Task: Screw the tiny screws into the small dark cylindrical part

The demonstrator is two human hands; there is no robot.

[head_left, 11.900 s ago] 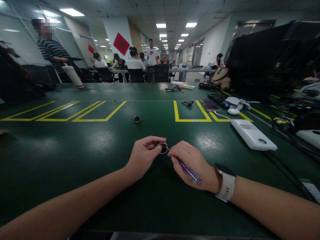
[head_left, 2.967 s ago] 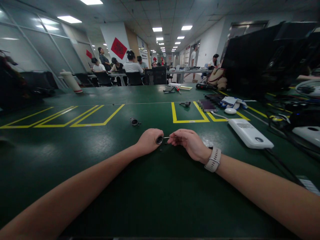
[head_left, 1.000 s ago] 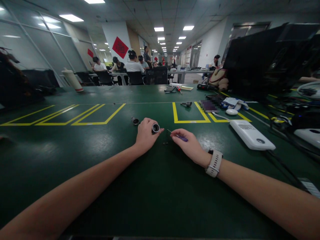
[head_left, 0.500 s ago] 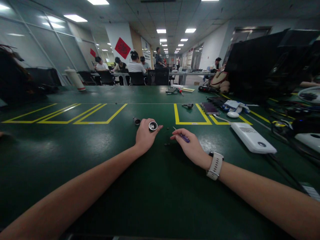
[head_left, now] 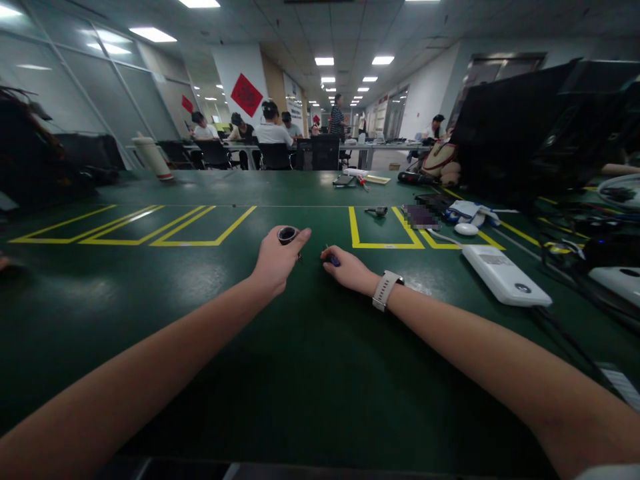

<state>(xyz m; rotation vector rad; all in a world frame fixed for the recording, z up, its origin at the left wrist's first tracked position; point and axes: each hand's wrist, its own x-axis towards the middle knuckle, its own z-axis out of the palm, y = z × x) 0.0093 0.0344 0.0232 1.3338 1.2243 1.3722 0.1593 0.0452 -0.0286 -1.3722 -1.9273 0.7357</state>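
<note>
Left fingers [head_left: 303,236] gripped a dark, hollow metal cylinder [head_left: 287,234], best held steady and mouth-up, while right fingers [head_left: 331,251] grasped a slim, purple-handled tool [head_left: 335,261], probably a screwdriver.

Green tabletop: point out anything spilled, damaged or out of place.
No spill or damage shows. At the right, cables lie in a loose tangle over the yellow tape, and the blue-and-white cloth is crumpled rather than folded; both look untidy.

The power bank [head_left: 506,275] lies right of both hands, before the glove [head_left: 471,213] and the mouse [head_left: 465,229].
</note>
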